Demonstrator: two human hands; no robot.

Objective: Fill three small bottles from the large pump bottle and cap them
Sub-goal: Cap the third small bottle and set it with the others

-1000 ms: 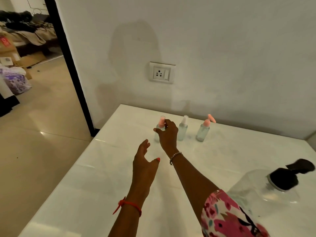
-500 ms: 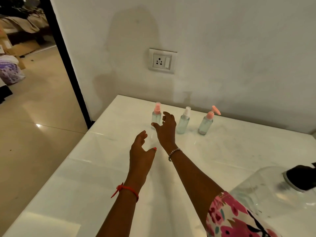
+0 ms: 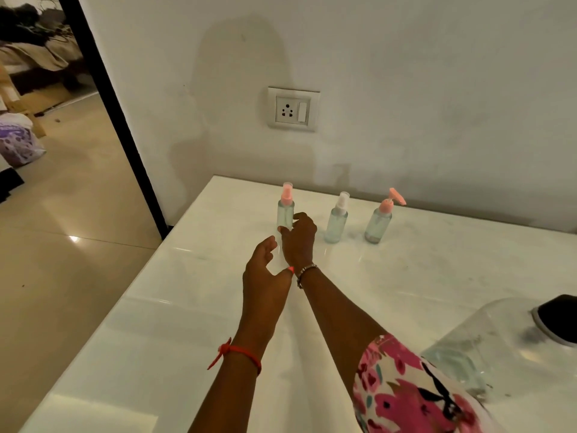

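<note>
Looking mid-frame, counted three small clear bottles point(image 3: 336, 220) upright in a row: two pink-topped, one white-topped. Saw one big clear pump bottle point(image 3: 505, 348), black-headed, lower right. Found right hand point(image 3: 299, 240) curled at the leftmost bottle point(image 3: 285, 214), grip unclear; left hand point(image 3: 265, 278) loosely spread.

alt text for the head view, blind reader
A person's right hand curls at the base of the leftmost small bottle, one of three capped in a row on a white table; grip unclear. The left hand hovers open beside it; a large pump bottle sits lower right.
</note>
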